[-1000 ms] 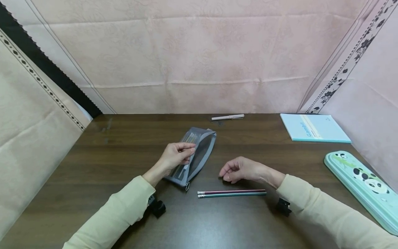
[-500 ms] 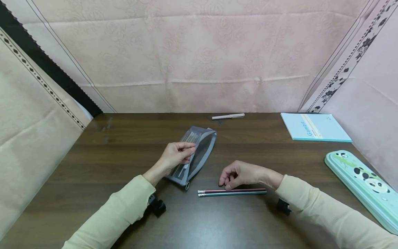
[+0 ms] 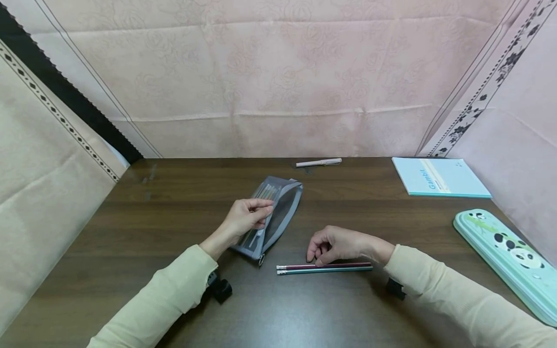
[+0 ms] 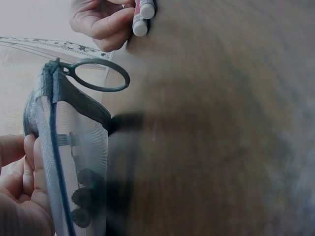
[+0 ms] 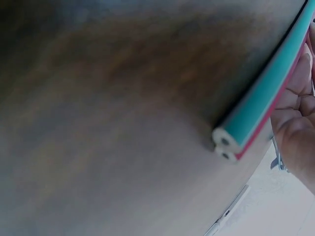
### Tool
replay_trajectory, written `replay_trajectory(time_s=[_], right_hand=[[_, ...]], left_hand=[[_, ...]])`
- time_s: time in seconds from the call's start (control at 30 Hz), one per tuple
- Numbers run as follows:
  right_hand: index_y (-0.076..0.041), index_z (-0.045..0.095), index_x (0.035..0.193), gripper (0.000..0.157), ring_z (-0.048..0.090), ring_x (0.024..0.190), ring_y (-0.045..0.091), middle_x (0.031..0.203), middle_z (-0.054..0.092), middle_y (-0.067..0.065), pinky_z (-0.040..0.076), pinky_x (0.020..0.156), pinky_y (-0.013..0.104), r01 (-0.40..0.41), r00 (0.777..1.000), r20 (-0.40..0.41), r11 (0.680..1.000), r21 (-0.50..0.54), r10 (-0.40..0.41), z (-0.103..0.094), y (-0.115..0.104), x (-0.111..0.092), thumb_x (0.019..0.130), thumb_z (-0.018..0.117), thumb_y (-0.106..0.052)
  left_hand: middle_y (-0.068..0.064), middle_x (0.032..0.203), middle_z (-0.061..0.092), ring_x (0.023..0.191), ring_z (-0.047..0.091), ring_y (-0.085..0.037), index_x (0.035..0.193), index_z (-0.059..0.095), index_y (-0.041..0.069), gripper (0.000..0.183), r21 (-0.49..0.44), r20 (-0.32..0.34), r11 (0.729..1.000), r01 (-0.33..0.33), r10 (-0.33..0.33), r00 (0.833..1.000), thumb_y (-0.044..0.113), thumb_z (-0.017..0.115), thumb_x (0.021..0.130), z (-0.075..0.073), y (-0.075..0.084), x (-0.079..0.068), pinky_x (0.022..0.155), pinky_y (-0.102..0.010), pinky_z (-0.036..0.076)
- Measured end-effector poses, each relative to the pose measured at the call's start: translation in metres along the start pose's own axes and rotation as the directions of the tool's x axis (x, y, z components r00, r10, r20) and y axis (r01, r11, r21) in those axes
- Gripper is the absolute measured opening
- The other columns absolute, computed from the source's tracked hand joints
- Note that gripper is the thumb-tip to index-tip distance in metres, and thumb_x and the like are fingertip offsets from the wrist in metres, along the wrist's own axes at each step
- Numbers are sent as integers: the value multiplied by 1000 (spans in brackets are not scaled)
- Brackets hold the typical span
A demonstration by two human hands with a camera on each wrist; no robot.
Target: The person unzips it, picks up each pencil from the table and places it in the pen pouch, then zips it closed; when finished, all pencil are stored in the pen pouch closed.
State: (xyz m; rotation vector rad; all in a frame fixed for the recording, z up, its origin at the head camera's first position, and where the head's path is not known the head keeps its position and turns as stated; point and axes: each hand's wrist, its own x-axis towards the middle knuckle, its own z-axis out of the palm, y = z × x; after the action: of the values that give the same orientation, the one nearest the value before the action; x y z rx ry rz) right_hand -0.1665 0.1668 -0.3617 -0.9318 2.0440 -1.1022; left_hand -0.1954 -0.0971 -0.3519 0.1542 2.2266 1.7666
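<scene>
A grey mesh pencil pouch (image 3: 285,212) lies unzipped on the table in the head view, with several slim pens or pencils inside. My left hand (image 3: 248,220) pinches its upper edge between thumb and fingers. In the left wrist view the zipper's ring pull (image 4: 101,74) sticks out from the near end. To the right, a dark red pencil (image 3: 348,265) and a teal pencil (image 3: 322,271) lie side by side with their eraser ends to the left. My right hand (image 3: 341,244), fingers curled, grips the dark red pencil near its middle; the exact finger contact is partly hidden.
A white pen (image 3: 319,163) lies at the table's back edge. Behind on the right is a light blue notebook (image 3: 439,178). A mint panda pencil case (image 3: 506,261) lies along the right side, near the right forearm. Cloth hangs around the table.
My right hand has come down toward me from above the table onto the dark red pencil. The left hand and the pouch have stayed put.
</scene>
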Motion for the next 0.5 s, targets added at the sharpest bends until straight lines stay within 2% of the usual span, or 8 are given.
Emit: replay_trajectory(time_s=[0.27,0.5], right_hand=[[-5,70,94,9,49,67,8,76,59,-1,43,61,19,-14,997,-73,999,-43,11,2,-2,2,86,66,-4],[-7,68,90,7,47,63,5,71,53,-6,41,57,18,-17,997,-81,991,-136,6,5,-5,3,84,68,-4]], left_hand=[[1,78,61,62,55,-7,120,63,3,29,-8,0,1000,8,-8,1000,13,60,93,1,0,0,61,-20,53],[1,78,61,62,56,-7,120,63,2,29,-9,1,1000,4,-4,1000,13,60,93,1,0,0,61,-20,53]])
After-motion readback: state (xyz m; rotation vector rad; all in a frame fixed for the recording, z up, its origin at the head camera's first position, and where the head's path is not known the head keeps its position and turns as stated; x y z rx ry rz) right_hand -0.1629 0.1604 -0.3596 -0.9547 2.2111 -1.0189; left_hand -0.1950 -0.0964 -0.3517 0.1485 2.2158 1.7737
